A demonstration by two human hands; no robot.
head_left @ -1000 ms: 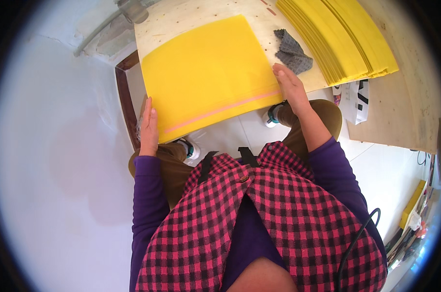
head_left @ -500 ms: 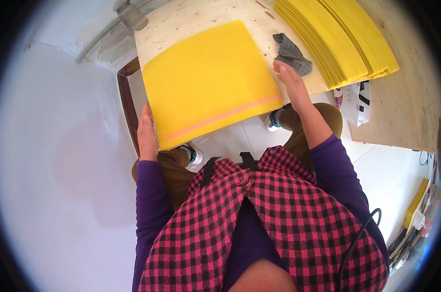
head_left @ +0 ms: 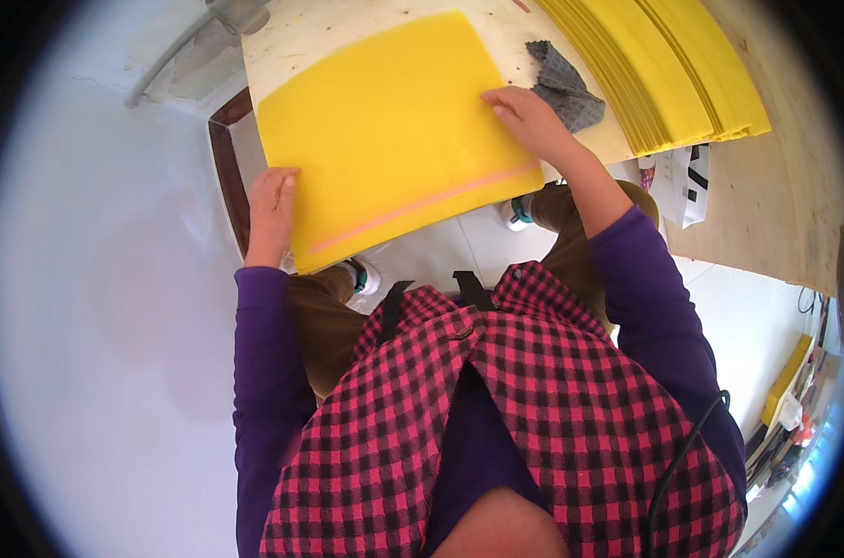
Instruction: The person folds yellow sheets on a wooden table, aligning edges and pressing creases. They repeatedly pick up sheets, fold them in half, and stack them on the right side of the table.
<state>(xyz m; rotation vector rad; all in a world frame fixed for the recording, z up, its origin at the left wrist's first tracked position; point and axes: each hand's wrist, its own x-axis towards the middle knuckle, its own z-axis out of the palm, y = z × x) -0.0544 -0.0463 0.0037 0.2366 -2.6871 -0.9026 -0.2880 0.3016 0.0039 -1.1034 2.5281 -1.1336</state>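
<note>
A large yellow fabric-like sheet [head_left: 385,130] with a pink stripe along its near edge lies flat on the wooden board, its near edge reaching over the board's front. My left hand [head_left: 271,214] is at its left edge, fingers bent and closed, with the tips just over the yellow. At the right edge, my right hand [head_left: 531,121] reaches in over the sheet, fingers and thumb drawn together at the border. Whether one layer or several lie under the fingertips is hidden. Just beyond my right hand is a crumpled dark grey cloth [head_left: 569,93].
Stacked yellow folded sheets [head_left: 645,84] stand at the far right of the pale wooden board [head_left: 310,33]. Below them hangs a white bag [head_left: 683,186] with black marks. A blurred metal container [head_left: 241,11] is at the far left. My legs straddle the board's near side.
Both hands have gone from lying flat along the sheet's sides to bent fingers over its left and right edges. The board and sheet appear slightly higher in view.
</note>
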